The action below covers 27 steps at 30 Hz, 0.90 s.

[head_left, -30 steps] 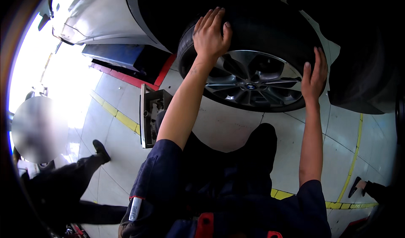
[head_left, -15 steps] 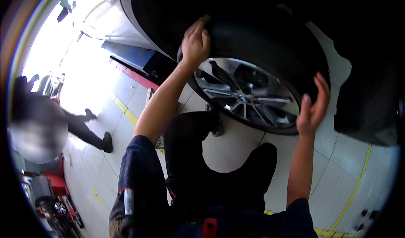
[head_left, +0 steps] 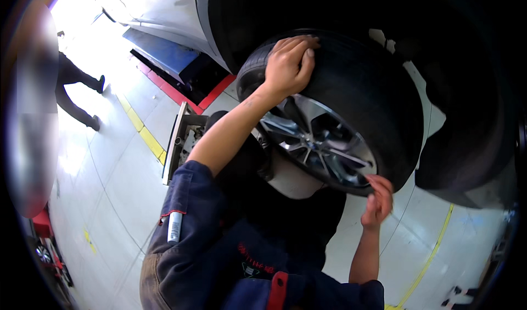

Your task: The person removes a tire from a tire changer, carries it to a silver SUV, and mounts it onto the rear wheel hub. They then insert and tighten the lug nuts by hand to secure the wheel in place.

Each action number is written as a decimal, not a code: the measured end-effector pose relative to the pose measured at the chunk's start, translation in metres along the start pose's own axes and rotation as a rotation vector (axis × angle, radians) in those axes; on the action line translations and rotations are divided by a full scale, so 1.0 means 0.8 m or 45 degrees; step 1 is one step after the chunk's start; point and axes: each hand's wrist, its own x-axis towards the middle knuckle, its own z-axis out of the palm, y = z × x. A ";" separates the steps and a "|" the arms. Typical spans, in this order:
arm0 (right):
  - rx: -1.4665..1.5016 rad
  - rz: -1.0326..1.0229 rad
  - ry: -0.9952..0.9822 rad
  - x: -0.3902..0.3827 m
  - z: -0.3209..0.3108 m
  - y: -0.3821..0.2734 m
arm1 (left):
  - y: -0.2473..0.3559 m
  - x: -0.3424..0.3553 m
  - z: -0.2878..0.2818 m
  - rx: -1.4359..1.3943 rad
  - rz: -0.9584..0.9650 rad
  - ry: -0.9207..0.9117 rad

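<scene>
A car wheel point(head_left: 351, 129) with a black tyre and shiny multi-spoke alloy rim stands tilted below the dark wheel arch point(head_left: 230, 30). Over the top of its tread lies my left hand point(head_left: 290, 65), fingers bent around the rubber and thumb toward the sidewall. My right hand point(head_left: 379, 201) is at the lower right edge of the wheel, its bent fingers against the sidewall near the rim and its thumb apart from them. Whether those fingertips press on the tyre I cannot tell. The back of the wheel is hidden in shadow.
An open tray point(head_left: 181, 140) with small metal parts stands beside my left forearm. Behind it are a blue lift platform point(head_left: 164, 57) and a red floor border point(head_left: 175, 95). At the left a person point(head_left: 77, 82) is on the tiled floor. A dark panel point(head_left: 466, 162) hangs right of the wheel.
My left hand has shifted farther over the tread. My right hand has dropped from the tyre's right side to its lower edge. The wheel's spokes and angle look different, and the view has shifted.
</scene>
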 end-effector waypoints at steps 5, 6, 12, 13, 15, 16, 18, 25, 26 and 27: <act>0.938 1.127 0.530 -0.033 0.073 0.058 | -0.012 0.011 0.012 -0.180 0.097 0.054; 1.052 1.091 0.521 -0.032 0.075 0.072 | -0.013 0.016 0.015 -0.148 0.197 0.141; 1.344 1.085 0.781 0.004 0.063 0.116 | -0.014 -0.004 0.007 0.031 -0.172 0.402; 1.394 0.986 0.902 0.010 0.066 0.117 | -0.014 -0.023 0.001 0.160 -0.373 0.471; 1.512 0.762 1.003 0.022 0.073 0.119 | -0.019 -0.070 -0.013 0.153 -1.163 0.659; 1.532 0.695 1.010 0.025 0.078 0.121 | -0.024 -0.090 -0.015 -0.250 -1.876 0.897; 1.512 0.756 1.090 0.028 0.084 0.123 | -0.041 -0.111 -0.012 -1.383 -2.331 0.807; 1.602 0.683 1.092 0.024 0.088 0.129 | -0.054 -0.091 0.020 -1.066 -2.676 1.004; 1.625 0.703 1.066 0.023 0.090 0.125 | -0.046 -0.088 0.019 -0.963 -2.677 1.007; 1.592 0.719 1.095 0.022 0.092 0.123 | -0.038 -0.089 0.018 -0.870 -2.666 1.022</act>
